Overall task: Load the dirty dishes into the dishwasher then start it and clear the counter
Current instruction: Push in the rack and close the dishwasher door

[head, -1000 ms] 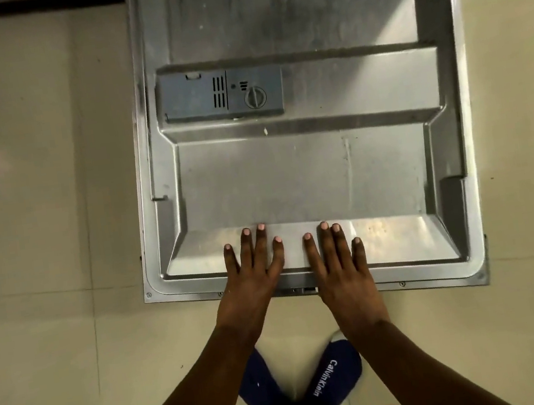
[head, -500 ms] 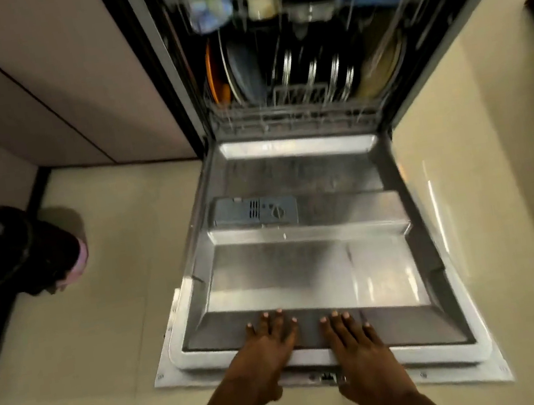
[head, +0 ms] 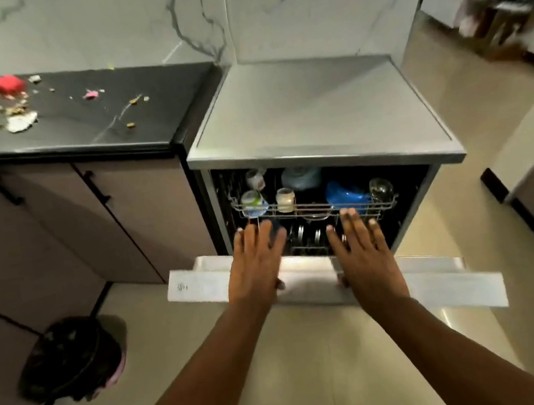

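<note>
Black stone makes the table (head: 83, 125) at the far left, and crumbs and a red scrap (head: 6, 84) lie on it. Near its foot on the floor sits a dark bin (head: 71, 358) with a pink rim. Bare floor lies between the bin and the arms.

To the right stands the dishwasher (head: 317, 133) with its grey top. Its white door (head: 198, 285) is partly lifted, and the near edge sticks out toward the person. A gap still shows the top rack (head: 314, 207) with cups, a jar and a blue bowl (head: 348, 192). Dark plates stand below it.

The left hand (head: 255, 265) has straight, spread fingers and lies flat against the door edge, with the thumb tucked under. The right hand (head: 363, 254) does the same just to the right. Neither hand grips anything.

Half a second ago the door lay flat and low, with both hands on its inner lip. Now it is tipped up.
</note>
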A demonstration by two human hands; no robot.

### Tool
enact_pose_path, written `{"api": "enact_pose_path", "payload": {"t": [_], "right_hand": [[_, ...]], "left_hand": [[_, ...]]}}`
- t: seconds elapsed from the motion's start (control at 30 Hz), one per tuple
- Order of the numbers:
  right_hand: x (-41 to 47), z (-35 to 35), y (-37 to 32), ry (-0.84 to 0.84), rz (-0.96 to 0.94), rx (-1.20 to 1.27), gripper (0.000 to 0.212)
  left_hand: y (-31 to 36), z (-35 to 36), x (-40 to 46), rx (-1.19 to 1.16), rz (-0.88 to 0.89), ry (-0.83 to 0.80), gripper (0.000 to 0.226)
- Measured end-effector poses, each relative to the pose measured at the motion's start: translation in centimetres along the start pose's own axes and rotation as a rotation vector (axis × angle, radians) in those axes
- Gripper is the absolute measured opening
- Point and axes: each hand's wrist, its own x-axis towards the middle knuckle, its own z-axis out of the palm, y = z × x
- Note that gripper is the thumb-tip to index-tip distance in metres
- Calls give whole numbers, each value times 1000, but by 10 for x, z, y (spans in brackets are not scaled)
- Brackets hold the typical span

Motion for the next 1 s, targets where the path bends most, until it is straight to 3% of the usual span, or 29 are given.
{"api": "enact_pose_path", "payload": {"t": [0.17, 0.4, 0.5, 0.63, 0.7, 0.83, 0.9, 1.0], "right_hand": [[73, -9, 33, 32, 171, -22, 118], [143, -1, 66, 43, 155, 78, 99], [164, 0, 73, 44, 102, 76, 87], [187, -4, 75, 8, 53, 158, 74], [189, 0, 69, 42, 88, 177, 78], [186, 11, 67, -28, 80, 155, 108], [185, 9, 67, -4, 96, 113, 110], [188, 12, 66, 41, 132, 122, 100]], "left_hand": [[-15, -6, 82, 4, -132, 76, 126], [-41, -15, 170, -50, -89, 21, 127], [-52, -15, 197, -60, -46, -42, 117], [-60, -16, 216, -202, 9, -57, 86], [-61, -15, 219, -200, 15, 9, 75], [-59, -7, 216, -191, 35, 52, 66], [-63, -4, 212, -240, 71, 24, 73], [-70, -2, 209, -171, 137, -70, 101]]}}
